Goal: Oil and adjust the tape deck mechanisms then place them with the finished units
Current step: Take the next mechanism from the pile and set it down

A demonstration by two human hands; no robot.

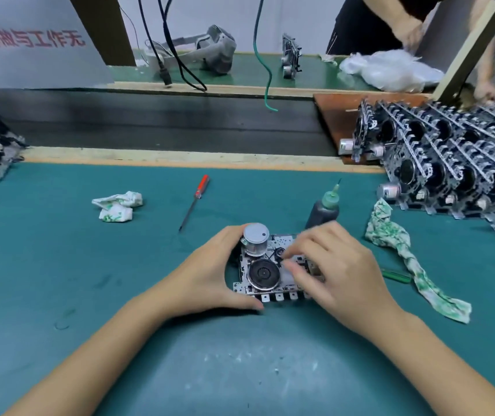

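Tape deck mechanism (270, 267) lies flat on the green mat (60, 265), centre of the bench, motor can at its 11 o'clock corner. Left hand (210, 273) grasps it from 9 o'clock, thumb curled along the near edge, fingers round the far side by the motor. Right hand (335, 265) comes in from 3 o'clock, fingertips pinching at small parts beside the flywheel. Oil bottle (324, 207) stands just beyond at 1 o'clock. Red screwdriver (195, 201) at 11 o'clock, apart. Rows of finished units (450, 169) stacked at 2 o'clock. Crumpled rag (402, 253) at 3 o'clock.
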